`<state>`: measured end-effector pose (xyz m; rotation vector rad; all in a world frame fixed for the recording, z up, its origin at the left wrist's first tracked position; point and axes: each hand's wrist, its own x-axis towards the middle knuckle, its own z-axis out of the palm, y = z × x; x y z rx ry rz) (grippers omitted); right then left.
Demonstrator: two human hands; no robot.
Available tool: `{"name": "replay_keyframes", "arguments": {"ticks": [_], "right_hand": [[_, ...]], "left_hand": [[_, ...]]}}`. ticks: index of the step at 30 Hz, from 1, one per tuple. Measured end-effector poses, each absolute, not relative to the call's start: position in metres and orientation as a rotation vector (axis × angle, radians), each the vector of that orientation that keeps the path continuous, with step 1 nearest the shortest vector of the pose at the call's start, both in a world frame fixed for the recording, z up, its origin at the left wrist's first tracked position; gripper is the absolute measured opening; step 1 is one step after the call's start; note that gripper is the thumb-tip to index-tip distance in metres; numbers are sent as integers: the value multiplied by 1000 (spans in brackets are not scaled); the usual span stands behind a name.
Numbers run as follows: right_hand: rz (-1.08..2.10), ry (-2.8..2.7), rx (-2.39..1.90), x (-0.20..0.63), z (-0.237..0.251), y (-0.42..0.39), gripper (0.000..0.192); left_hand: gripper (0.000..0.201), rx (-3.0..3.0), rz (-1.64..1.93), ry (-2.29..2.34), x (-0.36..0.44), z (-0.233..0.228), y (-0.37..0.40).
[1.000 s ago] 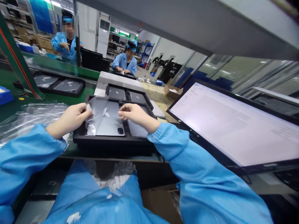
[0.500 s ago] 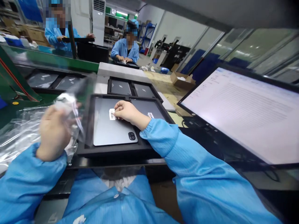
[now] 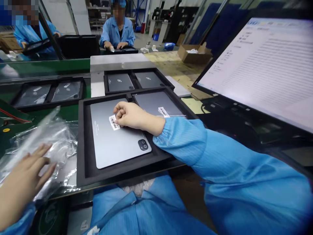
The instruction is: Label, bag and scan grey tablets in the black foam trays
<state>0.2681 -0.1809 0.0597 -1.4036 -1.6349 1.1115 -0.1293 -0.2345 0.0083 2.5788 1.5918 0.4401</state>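
Flat dark-blue panels (image 3: 209, 22) rise beyond a worn, yellowish wooden tabletop (image 3: 168, 62); smooth pale-grey floor (image 3: 144, 38) shows farther left.

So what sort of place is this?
Likely an electronics workshop or factory: tablet-like devices lie in black trays, and two other people at work nearby wear blue coats.

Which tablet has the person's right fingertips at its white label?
The silvery tablet on the left side of the nearest tray: the right hand is at this label, not at any other tablet's.
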Motion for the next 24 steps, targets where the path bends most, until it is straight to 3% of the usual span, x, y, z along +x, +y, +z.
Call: {"name": "replay_keyframes", "arguments": {"ticks": [6, 16, 19, 21, 22, 24], "right_hand": [[1118, -1644, -1363, 271, 58, -181, 37], [1179, -1615, -1461, 265, 68, -184, 34], [1232, -1605, -1464, 265, 73, -185, 33], [1261, -1595, -1463, 270, 78, -184, 33], [1254, -1582, -1464, 275, 80, -183, 34], [1197, -1523, -1482, 288, 85, -180, 34]], "left_hand": [[68, 2471, 107, 1716, -107, -21, -223], [75, 2319, 80, 1701, -113, -20, -222], [64, 2234, 540, 1691, -100, 10, -217], [41, 2398, 927, 1511, -70, 45, -215], [30, 2564, 977, 1307, -48, 63, -214], [26, 2797, 648, 754, 3, 93, -211]]}}
